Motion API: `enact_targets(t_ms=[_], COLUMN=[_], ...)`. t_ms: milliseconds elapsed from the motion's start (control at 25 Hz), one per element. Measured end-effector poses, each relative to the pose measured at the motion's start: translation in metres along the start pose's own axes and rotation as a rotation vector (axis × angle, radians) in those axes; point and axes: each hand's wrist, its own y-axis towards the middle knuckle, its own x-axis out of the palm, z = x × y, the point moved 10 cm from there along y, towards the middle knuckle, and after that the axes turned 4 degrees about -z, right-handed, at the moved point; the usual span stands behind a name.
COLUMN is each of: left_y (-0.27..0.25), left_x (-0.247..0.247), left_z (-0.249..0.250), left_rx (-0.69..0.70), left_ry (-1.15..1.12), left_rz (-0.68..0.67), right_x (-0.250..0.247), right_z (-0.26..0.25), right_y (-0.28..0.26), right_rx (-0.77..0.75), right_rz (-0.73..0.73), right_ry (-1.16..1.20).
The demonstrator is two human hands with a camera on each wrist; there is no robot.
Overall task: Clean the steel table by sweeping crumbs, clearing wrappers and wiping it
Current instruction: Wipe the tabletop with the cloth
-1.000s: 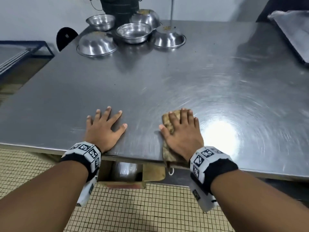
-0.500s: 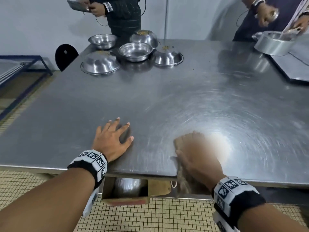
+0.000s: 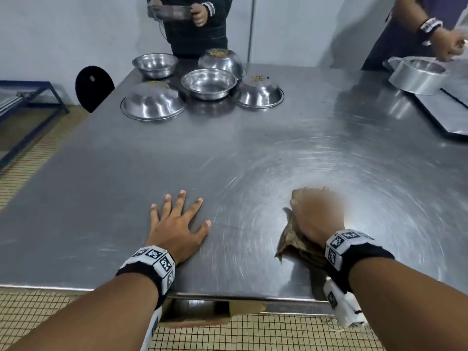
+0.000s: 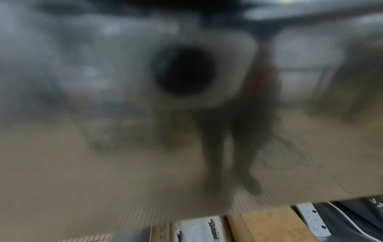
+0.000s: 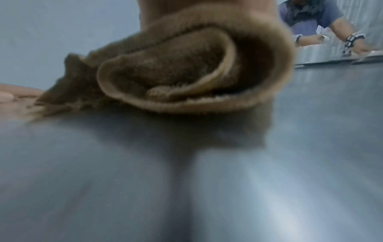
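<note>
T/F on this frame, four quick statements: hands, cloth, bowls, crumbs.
1. The right hand presses a brown cloth on the steel table. True.
2. The left hand holds a wrapper. False: it lies flat on the table, fingers spread, holding nothing.
3. All five steel bowls at the far end stand upright. False: three are upside down, such as the near left bowl.
4. Crumbs lie on the upturned bowl at the right of the group. True.
</note>
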Motion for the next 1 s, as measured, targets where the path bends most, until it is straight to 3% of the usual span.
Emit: enact_targets(t_ms=[320,640,840,1000], left_y=[0.003,0.004,0.003,0.009], left_x=[0.000,-0.002,-0.002,-0.024], left_z=[0.002,0.001,0.002,-0.001], left_rx=[0.009,-0.021,-0.004,0.049], left_ry=[0.045,0.055,0.044,0.078], left_rz=[-0.009,-0.008,-0.018,0.013], right_x=[0.001,0.043,0.054,0.051], right_z=[-0.065,-0.173,-0.164,-0.123], right_y=[0.032,-0.022,-0.078,-0.088], right_rx=[-0.139,-0.596,-0.790,-0.748], right_rz=[0.004,-0.090,-0.118,-0.147], right_ry=[-0.080,-0.247,-0.297,-0.260])
